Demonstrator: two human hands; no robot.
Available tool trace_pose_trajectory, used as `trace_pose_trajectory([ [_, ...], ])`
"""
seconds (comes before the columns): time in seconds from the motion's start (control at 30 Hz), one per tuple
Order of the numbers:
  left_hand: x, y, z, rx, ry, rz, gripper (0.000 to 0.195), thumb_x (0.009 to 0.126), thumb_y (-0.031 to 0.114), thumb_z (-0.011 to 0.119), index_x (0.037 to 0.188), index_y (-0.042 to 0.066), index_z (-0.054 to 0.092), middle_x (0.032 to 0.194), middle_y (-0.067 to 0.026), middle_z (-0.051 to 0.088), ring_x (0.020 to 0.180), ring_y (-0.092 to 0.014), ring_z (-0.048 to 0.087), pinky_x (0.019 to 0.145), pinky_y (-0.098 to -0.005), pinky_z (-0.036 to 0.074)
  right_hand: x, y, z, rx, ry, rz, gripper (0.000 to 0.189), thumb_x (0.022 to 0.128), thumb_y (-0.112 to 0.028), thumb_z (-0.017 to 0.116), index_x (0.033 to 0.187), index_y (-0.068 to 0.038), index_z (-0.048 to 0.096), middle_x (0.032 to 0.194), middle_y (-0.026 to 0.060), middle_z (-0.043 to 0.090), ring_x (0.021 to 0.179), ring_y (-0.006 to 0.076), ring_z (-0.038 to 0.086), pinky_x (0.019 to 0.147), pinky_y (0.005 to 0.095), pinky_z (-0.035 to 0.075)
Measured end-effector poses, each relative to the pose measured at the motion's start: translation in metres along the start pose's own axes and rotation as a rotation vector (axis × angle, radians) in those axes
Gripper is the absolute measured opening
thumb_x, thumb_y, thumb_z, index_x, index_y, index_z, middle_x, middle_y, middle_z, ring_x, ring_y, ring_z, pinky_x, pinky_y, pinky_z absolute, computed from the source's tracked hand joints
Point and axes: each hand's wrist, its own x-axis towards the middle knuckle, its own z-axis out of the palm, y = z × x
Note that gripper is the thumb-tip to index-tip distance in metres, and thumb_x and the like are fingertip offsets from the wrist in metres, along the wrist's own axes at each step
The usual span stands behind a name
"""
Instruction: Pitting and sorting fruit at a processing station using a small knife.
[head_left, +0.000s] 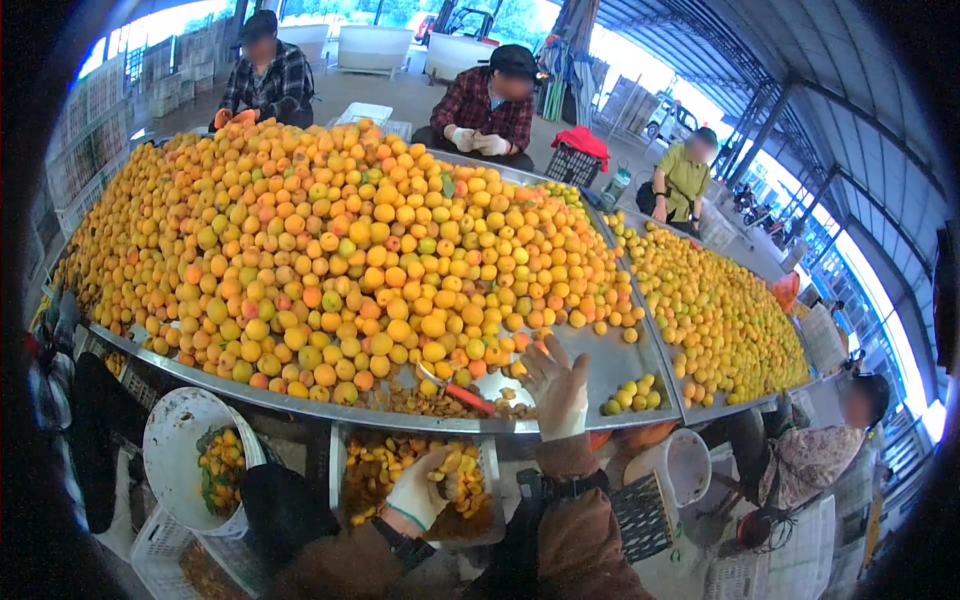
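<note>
My left hand (429, 487), in a white glove with bare fingertips, is over a white crate (491, 480) of halved apricots (465, 463) and holds apricot pieces between its fingers. My right hand (556, 386), in a similar glove, is raised over the edge of the metal table (480, 425), fingers spread and nothing visible in it. Just left of it on the table lie a red-handled knife (466, 397) with a curved blade and small brown bits, probably pits. A large heap of whole apricots (360, 255) rises behind them.
A white bucket (161, 450) with fruit scraps stands left of my knees. A black crate (643, 517) and another white bucket (688, 465) stand at right. A metal divider (652, 322) separates a second apricot heap (712, 300). Several people sit or stand around the table.
</note>
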Motion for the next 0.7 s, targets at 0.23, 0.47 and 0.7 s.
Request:
trace_pose_trajectory([
  [0.23,0.002,0.000,-0.006,0.039,-0.057,0.014,0.031,0.100,0.021,0.045,0.122,0.002,0.055,0.099,-0.0078,0.061,0.077,-0.018,0.057,0.064,-0.0293,0.049,0.005,0.001,0.001,0.086,-0.007,0.041,0.098,0.088,-0.076,0.033,0.148,0.001,0.024,0.144,0.0275,0.036,0.132,0.0363,0.038,0.106,0.0459,0.032],
  [0.47,-0.005,0.004,0.004,0.051,-0.044,0.001,0.033,0.100,0.020,0.046,0.127,0.004,0.052,0.103,-0.0080,0.059,0.076,-0.018,0.053,0.066,-0.0310,0.047,0.004,0.001,-0.004,0.182,-0.009,0.035,0.092,0.092,-0.071,0.034,0.144,0.004,0.029,0.140,0.0279,0.039,0.127,0.0355,0.044,0.101,0.0439,0.042],
  [0.7,0.003,-0.001,-0.009,0.147,-0.104,0.068,0.034,0.100,0.022,0.045,0.130,0.004,0.050,0.105,-0.0089,0.058,0.077,-0.018,0.053,0.066,-0.0303,0.048,0.007,0.011,-0.007,0.250,0.017,0.052,0.086,0.093,-0.067,0.036,0.140,0.005,0.034,0.135,0.0266,0.044,0.117,0.0346,0.051,0.096,0.0444,0.045],
])
